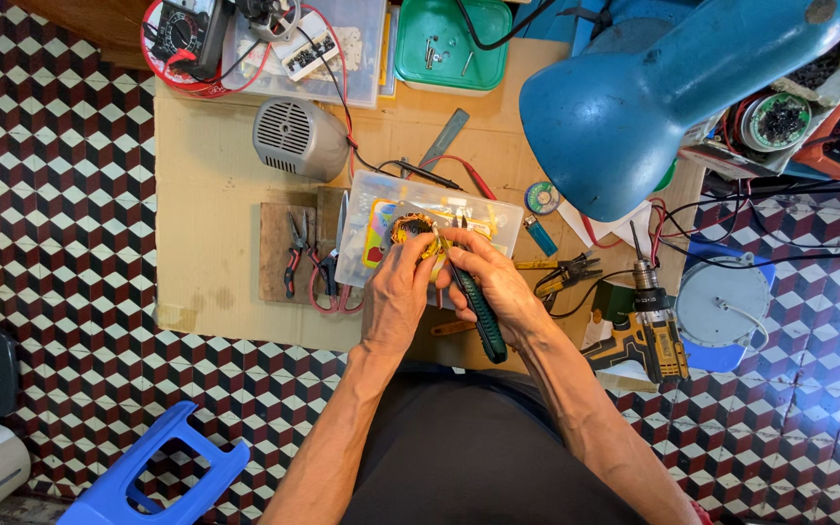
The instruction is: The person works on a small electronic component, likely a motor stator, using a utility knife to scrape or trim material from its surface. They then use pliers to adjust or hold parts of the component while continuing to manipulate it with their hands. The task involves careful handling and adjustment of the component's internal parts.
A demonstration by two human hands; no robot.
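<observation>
My left hand grips a small round motor stator with copper windings, held over a clear plastic box lid. My right hand holds a dark green-handled tool, its handle pointing back toward me and its tip at the stator's right side. Both hands meet just above a sheet of cardboard on the floor.
Red-handled pliers lie on a wooden block at the left. A grey motor cover, a multimeter, a green tray, a big blue lamp shade, a yellow cordless drill and a blue plastic stool surround me.
</observation>
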